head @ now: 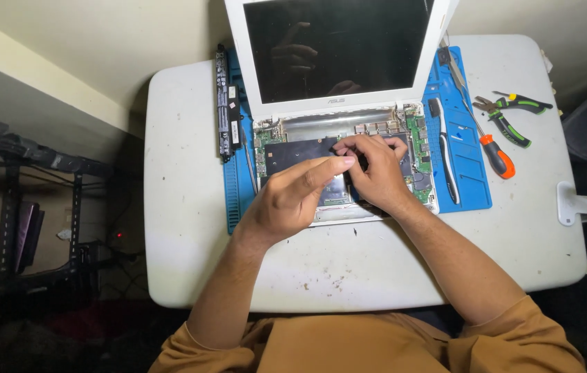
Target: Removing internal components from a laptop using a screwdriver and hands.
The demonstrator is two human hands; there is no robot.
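Head view — both hands over an opened white laptop (348, 110) on a blue work mat (469, 173).

Left hand (293, 197) hovers above the exposed board, thumb and forefinger pinched together; whether they hold anything, cannot tell. Right hand (373, 173) rests on the black sheet (300, 152) inside the base, fingers curled down onto it. Long black battery (223, 103) with a white label strip lies along the mat's left edge — screwdriver (494, 152) with orange handle and green-handled pliers (511, 117) at right, on the white table (183, 207).
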